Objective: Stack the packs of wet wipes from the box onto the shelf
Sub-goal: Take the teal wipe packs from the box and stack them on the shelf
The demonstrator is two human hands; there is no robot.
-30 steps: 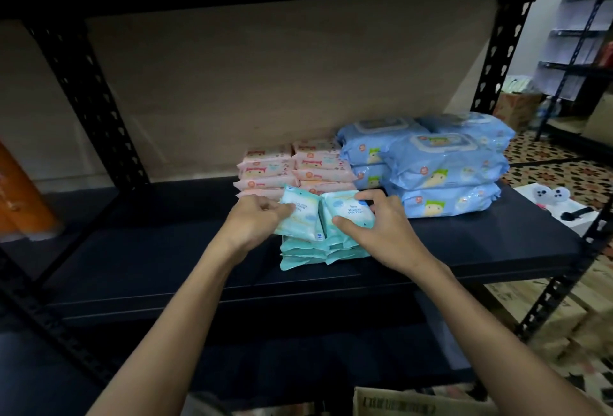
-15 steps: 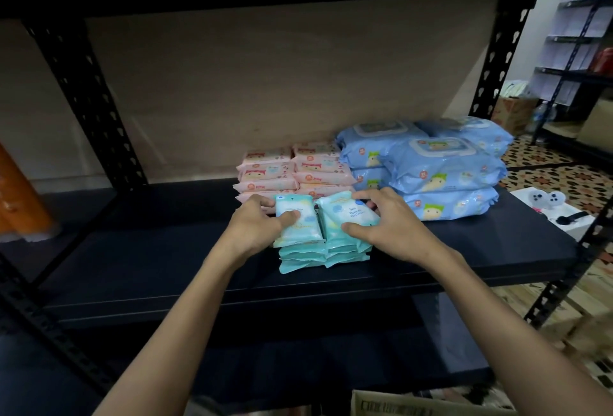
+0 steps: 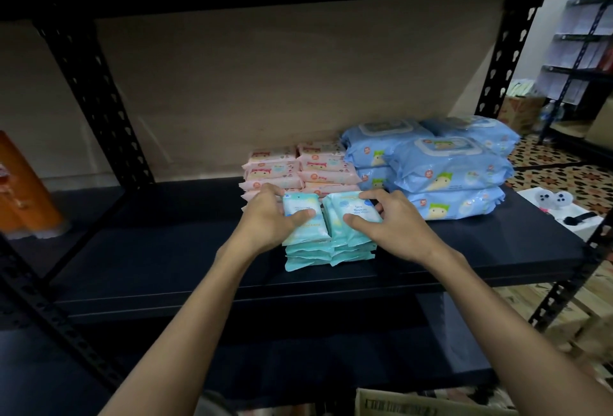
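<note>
Since a moment ago your two hands are lowering the top teal packs flat onto the piles, which earlier were tilting up between your palms. Your left hand (image 3: 270, 216) is gripping the top pack of the left small teal plastic wet-wipe stack (image 3: 306, 238), thumb across its face and fingers curling over the far end. Your right hand (image 3: 391, 221) is gripping the top pack of the right teal stack (image 3: 353, 231) the same way. Both stacks are sitting touching each other near the front edge of the black metal shelf (image 3: 166, 249), just in front of the pink wet-wipe packs (image 3: 300, 170); the large light-blue wet-wipe packs (image 3: 444, 170) are lying toward the right edge.

The lower teal packs are fanning out unevenly at the front, so I judge that letting go carelessly, or pressing off-centre, is likely to slide the slick packs forward off the shelf.

Writing on the right teal pack is showing, but it is too blurred to read. The cardboard box (image 3: 431, 405) below is carrying a barcode-like label, also unreadable.
</note>
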